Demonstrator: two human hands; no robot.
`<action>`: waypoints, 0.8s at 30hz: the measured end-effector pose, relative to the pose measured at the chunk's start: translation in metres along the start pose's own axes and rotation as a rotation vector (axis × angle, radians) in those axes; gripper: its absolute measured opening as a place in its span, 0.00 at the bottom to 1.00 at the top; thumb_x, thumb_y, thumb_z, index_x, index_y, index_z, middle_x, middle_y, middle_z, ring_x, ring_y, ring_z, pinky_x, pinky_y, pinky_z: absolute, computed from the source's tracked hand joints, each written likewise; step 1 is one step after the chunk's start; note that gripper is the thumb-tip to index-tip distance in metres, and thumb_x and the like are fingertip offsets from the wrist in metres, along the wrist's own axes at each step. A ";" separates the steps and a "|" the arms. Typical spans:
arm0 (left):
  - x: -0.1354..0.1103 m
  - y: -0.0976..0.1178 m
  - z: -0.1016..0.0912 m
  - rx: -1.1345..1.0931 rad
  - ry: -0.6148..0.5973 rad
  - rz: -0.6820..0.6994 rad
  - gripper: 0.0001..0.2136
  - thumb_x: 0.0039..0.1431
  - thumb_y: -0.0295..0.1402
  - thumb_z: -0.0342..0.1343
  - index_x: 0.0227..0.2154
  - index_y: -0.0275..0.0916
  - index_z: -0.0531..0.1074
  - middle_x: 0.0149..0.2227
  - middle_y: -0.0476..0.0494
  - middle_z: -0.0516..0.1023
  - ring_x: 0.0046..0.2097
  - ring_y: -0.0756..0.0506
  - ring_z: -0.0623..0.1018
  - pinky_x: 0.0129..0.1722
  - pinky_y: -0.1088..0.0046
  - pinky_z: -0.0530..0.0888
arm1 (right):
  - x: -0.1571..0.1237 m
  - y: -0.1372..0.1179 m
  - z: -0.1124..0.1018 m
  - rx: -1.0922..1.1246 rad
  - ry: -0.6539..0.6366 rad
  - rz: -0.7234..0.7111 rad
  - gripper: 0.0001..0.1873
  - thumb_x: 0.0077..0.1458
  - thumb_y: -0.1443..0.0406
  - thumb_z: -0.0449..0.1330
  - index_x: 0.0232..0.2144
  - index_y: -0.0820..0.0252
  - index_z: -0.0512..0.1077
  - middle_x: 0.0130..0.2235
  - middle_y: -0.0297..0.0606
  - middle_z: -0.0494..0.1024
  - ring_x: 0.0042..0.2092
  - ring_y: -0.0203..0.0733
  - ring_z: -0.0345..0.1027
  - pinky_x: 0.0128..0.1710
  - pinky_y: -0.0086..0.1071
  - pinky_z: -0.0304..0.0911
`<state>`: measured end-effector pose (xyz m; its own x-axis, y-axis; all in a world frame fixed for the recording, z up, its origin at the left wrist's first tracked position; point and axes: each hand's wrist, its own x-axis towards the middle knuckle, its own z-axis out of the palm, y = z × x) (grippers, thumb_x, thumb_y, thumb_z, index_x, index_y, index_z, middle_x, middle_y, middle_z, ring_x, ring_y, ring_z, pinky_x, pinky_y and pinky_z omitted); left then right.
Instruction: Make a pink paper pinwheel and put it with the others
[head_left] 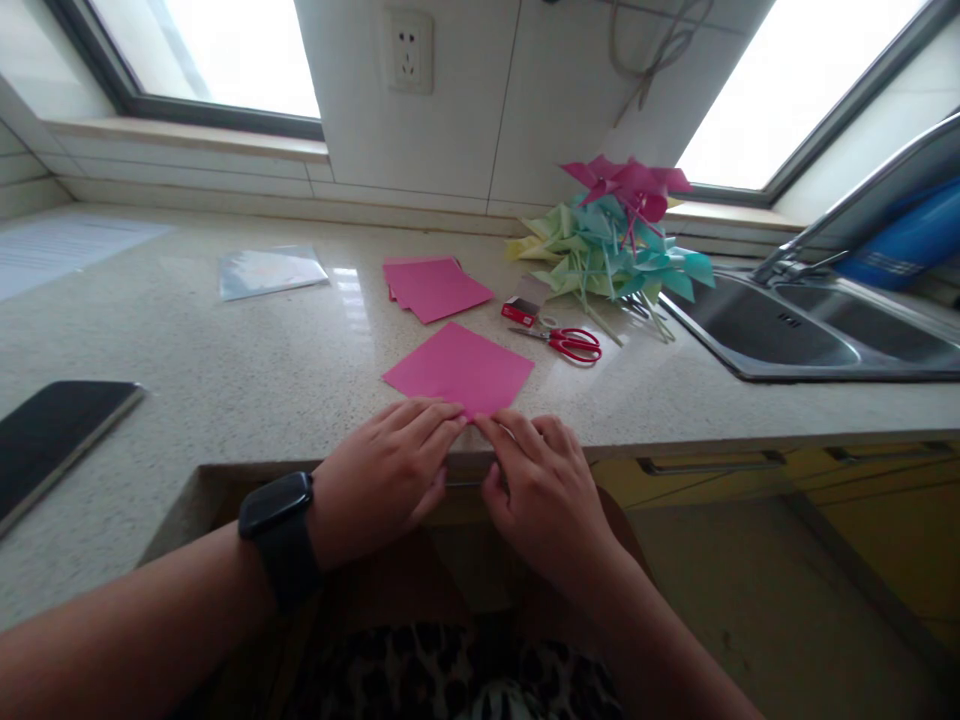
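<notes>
A square pink paper sheet (pixel 459 368) lies flat on the speckled countertop (pixel 225 350), one corner pointing toward me. My left hand (pixel 386 470), with a black watch on its wrist, and my right hand (pixel 544 490) meet at that near corner by the counter's front edge. The fingertips of both hands are curled together and pinch the corner of the sheet. A stack of more pink paper (pixel 433 287) sits farther back.
Red-handled scissors (pixel 570 343) and a small red box (pixel 523 308) lie right of the sheet. A pile of pink, green and blue paper pinwheels (pixel 615 240) stands beside the steel sink (pixel 795 330). A dark phone (pixel 52 430) lies at left, a clear plastic sleeve (pixel 268 270) behind.
</notes>
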<state>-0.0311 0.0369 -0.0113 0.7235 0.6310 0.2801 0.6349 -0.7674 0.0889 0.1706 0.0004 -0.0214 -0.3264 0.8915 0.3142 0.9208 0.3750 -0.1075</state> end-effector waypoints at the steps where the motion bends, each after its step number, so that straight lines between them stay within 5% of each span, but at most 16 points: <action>1: 0.000 0.000 0.000 0.005 0.003 0.001 0.21 0.61 0.27 0.54 0.57 0.31 0.67 0.59 0.34 0.72 0.58 0.37 0.71 0.61 0.54 0.69 | 0.000 0.000 0.000 -0.005 -0.005 0.003 0.26 0.60 0.69 0.53 0.60 0.60 0.67 0.57 0.38 0.73 0.49 0.51 0.61 0.53 0.47 0.57; 24: 0.005 -0.001 0.001 0.101 0.017 0.018 0.23 0.61 0.28 0.53 0.60 0.29 0.66 0.56 0.32 0.72 0.54 0.36 0.72 0.57 0.56 0.72 | 0.006 -0.005 -0.002 -0.057 -0.024 0.041 0.29 0.59 0.67 0.54 0.63 0.57 0.65 0.58 0.41 0.70 0.51 0.54 0.61 0.50 0.49 0.58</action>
<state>-0.0279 0.0407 -0.0107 0.7307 0.6149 0.2967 0.6470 -0.7624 -0.0132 0.1641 0.0039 -0.0172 -0.2925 0.9121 0.2874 0.9439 0.3236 -0.0660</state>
